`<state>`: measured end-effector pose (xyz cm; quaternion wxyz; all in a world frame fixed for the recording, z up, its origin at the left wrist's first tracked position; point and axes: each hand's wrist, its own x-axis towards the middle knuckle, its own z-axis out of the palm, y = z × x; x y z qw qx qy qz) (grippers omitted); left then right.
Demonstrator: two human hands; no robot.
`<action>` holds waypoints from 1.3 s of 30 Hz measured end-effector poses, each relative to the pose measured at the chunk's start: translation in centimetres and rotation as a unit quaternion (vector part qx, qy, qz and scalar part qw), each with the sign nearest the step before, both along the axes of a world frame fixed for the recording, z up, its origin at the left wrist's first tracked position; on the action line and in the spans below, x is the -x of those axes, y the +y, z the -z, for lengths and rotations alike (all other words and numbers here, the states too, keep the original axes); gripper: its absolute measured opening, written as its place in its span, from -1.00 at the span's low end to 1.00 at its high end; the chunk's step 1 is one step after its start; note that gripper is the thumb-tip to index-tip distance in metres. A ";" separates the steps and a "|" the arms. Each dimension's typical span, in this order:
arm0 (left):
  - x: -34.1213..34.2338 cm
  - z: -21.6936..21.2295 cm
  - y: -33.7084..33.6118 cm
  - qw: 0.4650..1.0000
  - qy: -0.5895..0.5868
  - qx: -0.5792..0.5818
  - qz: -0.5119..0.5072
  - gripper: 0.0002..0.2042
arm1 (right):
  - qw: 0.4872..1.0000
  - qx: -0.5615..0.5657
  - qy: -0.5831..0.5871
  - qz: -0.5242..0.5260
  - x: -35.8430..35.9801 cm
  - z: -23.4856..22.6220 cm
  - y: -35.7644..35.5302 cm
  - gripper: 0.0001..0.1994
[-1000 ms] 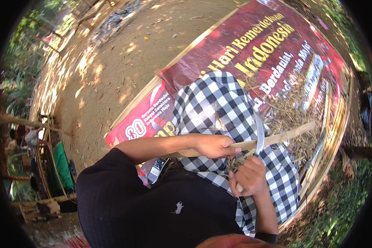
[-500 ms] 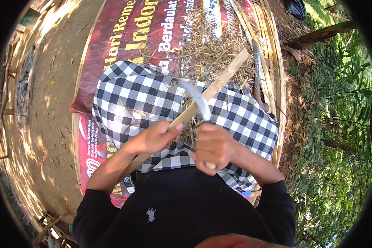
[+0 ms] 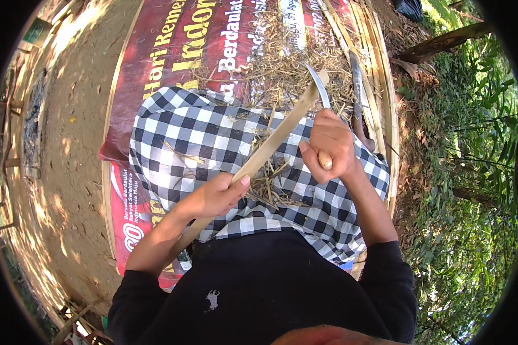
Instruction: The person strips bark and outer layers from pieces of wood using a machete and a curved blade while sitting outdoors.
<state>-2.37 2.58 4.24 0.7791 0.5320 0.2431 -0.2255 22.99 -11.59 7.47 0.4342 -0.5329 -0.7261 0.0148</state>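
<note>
My left hand [image 3: 216,195] is closed round a long, flat wooden strip [image 3: 276,138], perhaps bamboo, which slants from under my left forearm up to the far right over my lap. My right hand [image 3: 332,144] grips the pale wooden handle of a small sickle [image 3: 321,86]. Its curved blade reaches the strip's far end; whether the edge touches cannot be made out. Thin shavings [image 3: 267,181] lie between my legs on the black-and-white checked cloth [image 3: 184,129] that covers them.
A red printed banner [image 3: 121,109] lies under me, strewn with more shavings [image 3: 282,77] ahead. To the right, a long-bladed knife [image 3: 357,86] lies beside several long pale strips [image 3: 380,75]. Bare ground [image 3: 77,172] stretches to the left, green plants [image 3: 472,230] to the right.
My right hand has moved the sickle away from me and to the right, from near my left hand to the strip's far end. The strip has turned slightly, its far end shifting left.
</note>
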 end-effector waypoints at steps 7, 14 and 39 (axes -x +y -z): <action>0.1 1.8 -0.4 0.977 -0.053 -0.205 0.004 -0.51 | 0.990 -0.001 0.086 -0.113 1.3 0.2 -0.9 -0.77; -1.7 0.4 -1.9 0.966 -0.099 -0.237 0.039 -0.56 | 0.988 0.028 0.010 -0.153 4.7 0.0 -1.3 -0.82; -1.3 0.8 -1.6 0.982 -0.036 -0.178 0.056 -0.53 | 0.997 0.043 -0.013 -0.069 0.2 1.4 -4.5 -0.84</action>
